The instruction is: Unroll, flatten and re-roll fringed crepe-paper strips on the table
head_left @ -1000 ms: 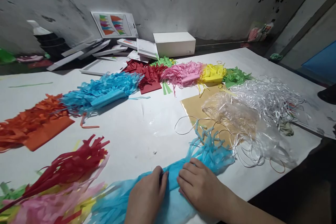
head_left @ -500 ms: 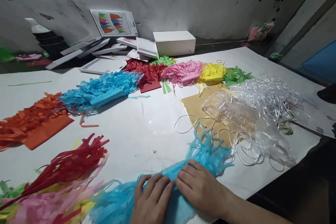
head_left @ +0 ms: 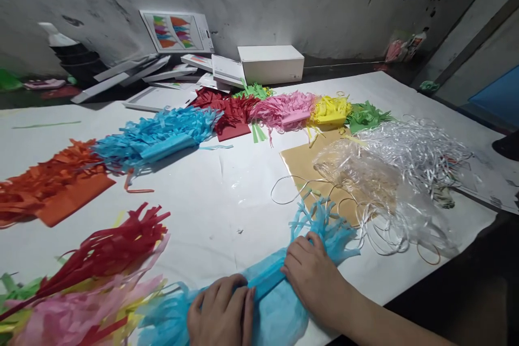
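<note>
Blue fringed tissue paper lies across the near edge of the table, with cut strips at both ends and a folded band along its middle. My left hand grips the band at its left part, fingers curled over it. Farther right, my right hand is closed on the band beside the right fringe. The thumbs are largely hidden. Left of my left hand lies a loose pile of tissue fringes, with a red one on top and pink ones below.
Folded fringe bundles in orange, blue, red, pink, yellow and green form an arc. White cords and clear plastic lie right, partly over brown card. A white box stands behind.
My hands have moved apart along the blue tissue paper, the left one leftward and the right one slightly right and up. More of the folded band shows between them.
</note>
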The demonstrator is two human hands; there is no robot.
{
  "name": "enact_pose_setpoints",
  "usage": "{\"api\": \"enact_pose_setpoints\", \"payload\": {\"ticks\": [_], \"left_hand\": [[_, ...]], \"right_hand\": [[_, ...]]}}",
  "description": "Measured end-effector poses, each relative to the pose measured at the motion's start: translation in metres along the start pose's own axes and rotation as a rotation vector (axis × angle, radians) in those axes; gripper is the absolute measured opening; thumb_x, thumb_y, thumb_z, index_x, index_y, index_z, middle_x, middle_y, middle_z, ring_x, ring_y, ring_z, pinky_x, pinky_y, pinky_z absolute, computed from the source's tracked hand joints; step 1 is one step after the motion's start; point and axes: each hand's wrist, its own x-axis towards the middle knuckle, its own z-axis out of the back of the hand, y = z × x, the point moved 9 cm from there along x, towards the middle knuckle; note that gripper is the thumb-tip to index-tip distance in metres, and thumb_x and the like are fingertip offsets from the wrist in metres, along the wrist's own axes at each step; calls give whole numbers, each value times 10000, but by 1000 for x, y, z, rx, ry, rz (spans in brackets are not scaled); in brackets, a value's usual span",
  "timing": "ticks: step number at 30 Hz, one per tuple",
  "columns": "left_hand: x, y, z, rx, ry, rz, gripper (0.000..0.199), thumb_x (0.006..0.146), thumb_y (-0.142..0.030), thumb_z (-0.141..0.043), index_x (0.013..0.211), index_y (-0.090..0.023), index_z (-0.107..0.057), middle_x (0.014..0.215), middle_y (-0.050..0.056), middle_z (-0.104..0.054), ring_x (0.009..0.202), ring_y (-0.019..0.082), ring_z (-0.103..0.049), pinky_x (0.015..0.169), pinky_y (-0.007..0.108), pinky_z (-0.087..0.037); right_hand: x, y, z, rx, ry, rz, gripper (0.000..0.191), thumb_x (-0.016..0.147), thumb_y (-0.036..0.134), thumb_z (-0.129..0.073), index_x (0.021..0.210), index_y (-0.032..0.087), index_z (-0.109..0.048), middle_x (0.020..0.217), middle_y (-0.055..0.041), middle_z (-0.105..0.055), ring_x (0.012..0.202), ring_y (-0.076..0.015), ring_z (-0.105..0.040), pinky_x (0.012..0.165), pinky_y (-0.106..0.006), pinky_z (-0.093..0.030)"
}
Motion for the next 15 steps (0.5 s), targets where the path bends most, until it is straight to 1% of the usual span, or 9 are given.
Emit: {"api": "enact_pose_setpoints", "payload": {"ticks": [3, 5, 6, 8, 10, 11, 12, 14, 15], "left_hand": [[10, 1, -3, 48, 46, 141, 179, 948, -238, -542, 800, -229, -642, 911, 61, -719, 839, 261, -658, 769, 430, -383], [16, 0, -4, 54, 85, 188, 198, 948, -221, -530, 779, -224, -633, 915, 74, -706, 837, 279, -654, 766, 452, -394], [18, -1, -5, 53, 98, 206, 206, 951, -208, -518, 780, -223, -630, 921, 79, -701, 844, 287, -653, 776, 469, -399], [20, -2, -4, 38, 100, 205, 212, 959, -194, -500, 789, -226, -623, 926, 79, -695, 850, 291, -653, 792, 492, -404], [20, -2, -2, 22, 77, 196, 193, 969, -200, -491, 824, -226, -615, 930, 81, -689, 858, 289, -652, 805, 502, -407], [19, -1, 0, 15, 50, 190, 164, 975, -221, -494, 868, -220, -619, 951, 93, -689, 876, 293, -650, 820, 511, -411], [18, -1, 3, 5, 14, 176, 135, 977, -249, -505, 926, -211, -624, 985, 110, -689, 907, 301, -645, 851, 530, -414], [15, -5, 9, -29, -69, 123, 146, 969, -290, -548, 1045, -198, -633, 1063, 141, -694, 982, 314, -627, 952, 581, -393], [13, -8, 11, -61, -104, 87, 153, 966, -281, -561, 1074, -207, -640, 1093, 140, -702, 1019, 313, -617, 1007, 601, -364]], "right_hand": [[9, -10, 0, -150, 8, -153, 151, 927, 229, -697, 804, 192, -617, 804, -52, -637, 844, -272, -547, 908, -490, -353], [10, -13, 7, -195, -27, -199, 100, 919, 178, -671, 832, 182, -622, 839, -70, -641, 863, -282, -542, 930, -514, -345], [11, -9, 12, -182, -58, -154, 62, 923, 140, -641, 874, 175, -626, 883, -78, -648, 895, -280, -543, 964, -517, -333], [9, 10, 15, -108, -91, 58, 91, 935, 86, -581, 934, 165, -627, 947, -76, -647, 956, -261, -539, 1033, -488, -303], [2, 29, 10, -31, -69, 283, 113, 953, 89, -557, 900, 163, -624, 910, -55, -630, 916, -228, -529, 1033, -422, -317], [-1, 34, 7, -11, -54, 349, 138, 959, 99, -554, 856, 166, -618, 861, -43, -613, 861, -215, -517, 1003, -396, -337], [-4, 36, 3, -6, -49, 372, 172, 961, 101, -550, 814, 169, -607, 813, -34, -593, 805, -206, -498, 967, -381, -353], [-5, 33, 0, -5, -75, 346, 222, 963, 91, -524, 767, 174, -588, 752, -26, -561, 733, -197, -463, 895, -366, -369], [-6, 32, 0, 5, -97, 325, 239, 965, 90, -506, 754, 176, -579, 735, -25, -551, 720, -197, -456, 868, -362, -368]]}}
